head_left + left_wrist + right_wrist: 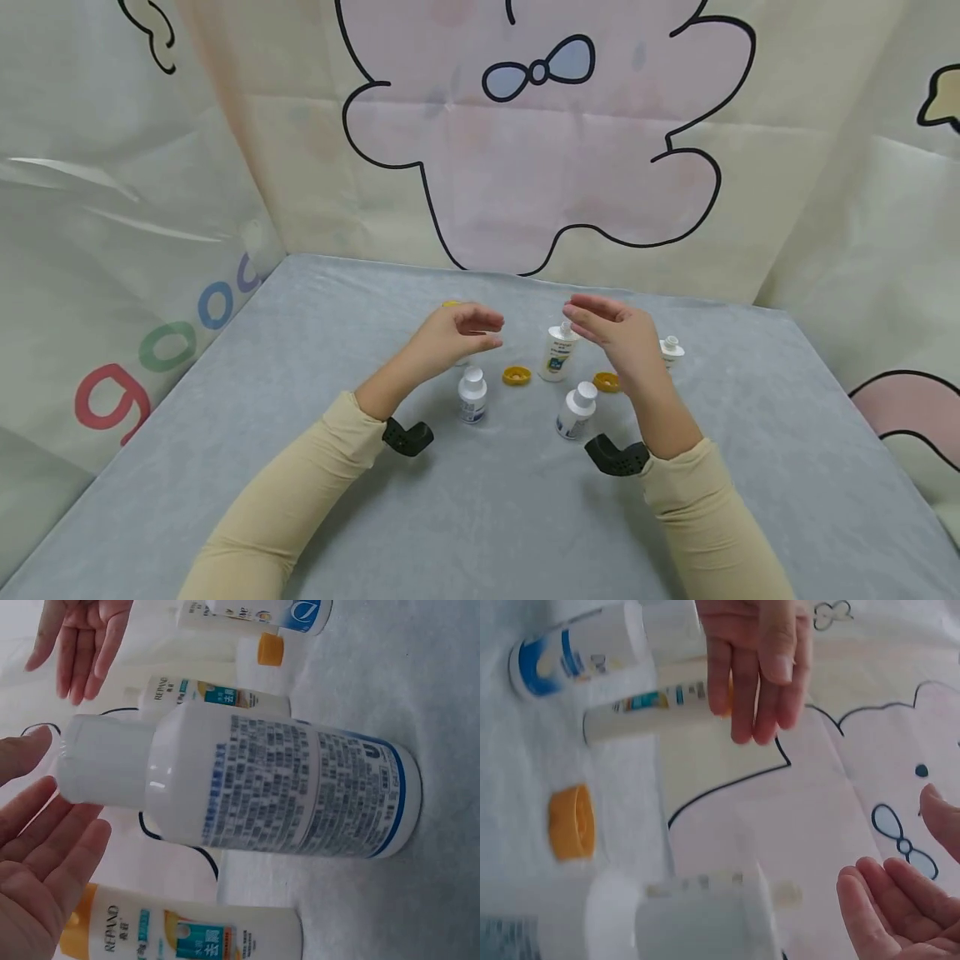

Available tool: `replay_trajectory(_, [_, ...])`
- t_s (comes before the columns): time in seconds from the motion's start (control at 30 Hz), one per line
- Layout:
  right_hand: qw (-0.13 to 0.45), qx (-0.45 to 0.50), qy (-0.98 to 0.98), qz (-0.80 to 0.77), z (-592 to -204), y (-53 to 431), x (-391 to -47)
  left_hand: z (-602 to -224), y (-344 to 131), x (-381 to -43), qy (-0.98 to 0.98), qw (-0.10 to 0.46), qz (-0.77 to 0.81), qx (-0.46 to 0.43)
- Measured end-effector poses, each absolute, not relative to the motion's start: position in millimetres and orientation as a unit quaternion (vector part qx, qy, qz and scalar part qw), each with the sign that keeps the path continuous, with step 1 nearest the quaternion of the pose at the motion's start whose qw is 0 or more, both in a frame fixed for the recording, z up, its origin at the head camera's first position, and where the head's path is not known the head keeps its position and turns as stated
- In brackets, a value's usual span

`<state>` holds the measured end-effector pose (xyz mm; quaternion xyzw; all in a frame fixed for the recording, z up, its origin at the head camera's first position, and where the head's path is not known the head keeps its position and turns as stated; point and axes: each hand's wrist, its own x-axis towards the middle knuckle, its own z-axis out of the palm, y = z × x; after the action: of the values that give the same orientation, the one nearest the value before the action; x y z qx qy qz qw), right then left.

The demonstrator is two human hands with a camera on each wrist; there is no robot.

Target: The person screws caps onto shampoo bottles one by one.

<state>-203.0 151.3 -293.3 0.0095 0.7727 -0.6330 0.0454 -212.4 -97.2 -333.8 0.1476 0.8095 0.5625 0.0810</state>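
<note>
My left hand (461,333) hovers with relaxed fingers over the left white-capped bottle (472,396), gripping nothing. Its fingertips sit beside the white cap (101,759) in the left wrist view. Across from it, my right hand (622,337) hangs in the air with its fingers loosely bent and nothing held. Nearest to the right hand are an uncapped shampoo bottle (557,357) with a small spout and a second white-capped bottle (576,412). Behind my left hand, mostly hidden, stands a shampoo bottle (262,934) with an orange cap (79,922).
Two orange caps lie loose on the grey cloth: one cap (517,376) between the bottles, another cap (606,382) by my right hand. A further uncapped bottle (672,352) stands behind the right wrist. A printed backdrop (562,183) rises behind the table (480,533).
</note>
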Motion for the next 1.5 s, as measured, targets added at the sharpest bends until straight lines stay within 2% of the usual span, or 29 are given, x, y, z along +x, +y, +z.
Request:
replay_trajectory(0.13, [0.034, 0.028, 0.766, -0.641, -296.0, 168.5, -201.4, -338.2, -92.1, -217.1, 0.809, 0.101, 0.556, 0.162])
replay_trajectory(0.33, [0.059, 0.021, 0.799, -0.598, -310.8, 176.5, -208.1, -343.2, -88.3, -224.7, 0.810, 0.130, 0.549, 0.162])
replay_trajectory(0.9, [0.121, 0.030, 0.806, -0.578, -351.0, 173.0, -224.4, -355.0, -78.0, -240.1, 0.809, 0.181, 0.533, 0.170])
replay_trajectory(1.23, [0.137, 0.042, 0.798, -0.586, -358.0, 169.9, -228.1, -368.7, -78.3, -249.7, 0.795, 0.250, 0.527, 0.165])
replay_trajectory(1.5, [0.135, 0.035, 0.792, -0.594, -364.0, 169.8, -230.4, -377.9, -76.8, -251.7, 0.808, 0.271, 0.482, 0.202])
